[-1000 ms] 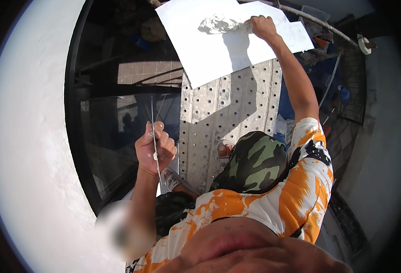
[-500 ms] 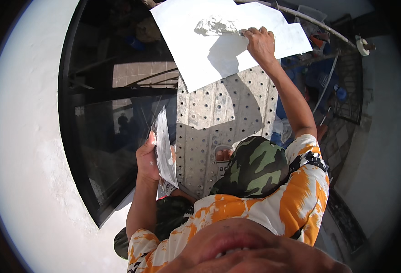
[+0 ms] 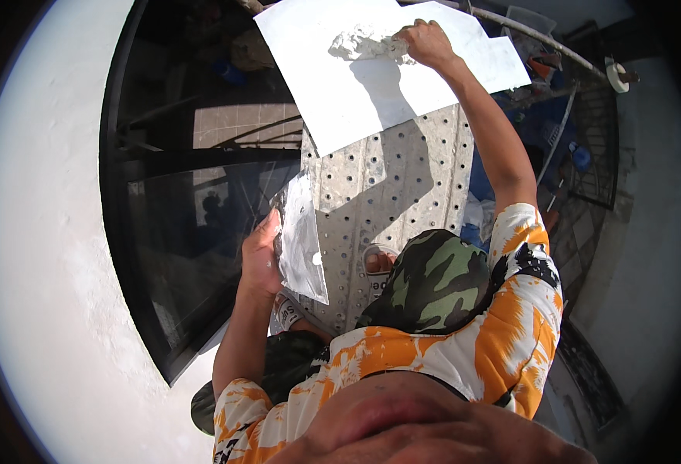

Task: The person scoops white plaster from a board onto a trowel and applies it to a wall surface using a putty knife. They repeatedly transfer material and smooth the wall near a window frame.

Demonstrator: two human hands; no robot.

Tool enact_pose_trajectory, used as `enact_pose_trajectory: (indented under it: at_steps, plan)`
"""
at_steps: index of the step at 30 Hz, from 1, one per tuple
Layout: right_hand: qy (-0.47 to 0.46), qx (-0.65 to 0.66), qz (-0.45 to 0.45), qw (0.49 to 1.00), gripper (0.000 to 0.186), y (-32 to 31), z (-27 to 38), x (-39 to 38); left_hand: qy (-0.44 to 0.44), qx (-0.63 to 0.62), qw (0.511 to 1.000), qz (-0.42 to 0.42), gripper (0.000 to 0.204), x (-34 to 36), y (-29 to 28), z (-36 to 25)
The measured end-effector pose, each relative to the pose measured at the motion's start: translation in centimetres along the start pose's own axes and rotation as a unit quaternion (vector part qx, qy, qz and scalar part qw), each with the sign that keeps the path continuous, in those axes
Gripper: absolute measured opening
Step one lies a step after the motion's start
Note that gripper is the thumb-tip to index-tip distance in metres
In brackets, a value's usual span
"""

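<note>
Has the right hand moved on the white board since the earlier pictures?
Yes. The right hand has slid left across the white board, away from its right edge, and now sits at the grey putty lump.

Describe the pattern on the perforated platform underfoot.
Grey metal platform with rows of round holes; head view.

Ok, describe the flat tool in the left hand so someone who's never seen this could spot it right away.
Find the dark glass window set in the white wall. At its right edge, the left hand grips a flat metal plate smeared with white plaster. Unlike the perforated metal platform behind it, it has no holes and tilts on edge.
</note>
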State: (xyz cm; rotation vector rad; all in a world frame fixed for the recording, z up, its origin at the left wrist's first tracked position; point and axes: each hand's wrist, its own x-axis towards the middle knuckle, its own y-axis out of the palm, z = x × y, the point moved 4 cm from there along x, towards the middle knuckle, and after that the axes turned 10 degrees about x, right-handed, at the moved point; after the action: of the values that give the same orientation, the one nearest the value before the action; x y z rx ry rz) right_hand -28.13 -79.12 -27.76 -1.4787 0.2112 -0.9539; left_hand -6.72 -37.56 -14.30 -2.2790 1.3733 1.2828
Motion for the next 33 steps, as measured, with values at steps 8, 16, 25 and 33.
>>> enact_pose_trajectory:
  at_steps: [8,16,25,33]
  plan:
    - [0.003,-0.017,0.067,0.998,0.026,-2.2,4.3,-1.8,0.062,-0.038,0.990,0.119,0.039,0.5,-1.0,-0.6]
    - [0.137,-0.006,0.072,0.988,0.030,-1.7,9.6,-7.7,0.196,-0.002,0.977,0.084,0.041,0.1,-0.8,-1.3]
    - [0.112,0.041,0.080,0.990,0.016,-0.8,7.5,-4.6,0.184,-0.003,0.980,0.070,0.044,2.0,-0.3,-0.9]
    - [0.133,0.006,-0.006,0.991,0.018,-0.8,6.4,-5.2,0.159,-0.062,0.983,0.066,0.046,3.5,0.4,0.3]
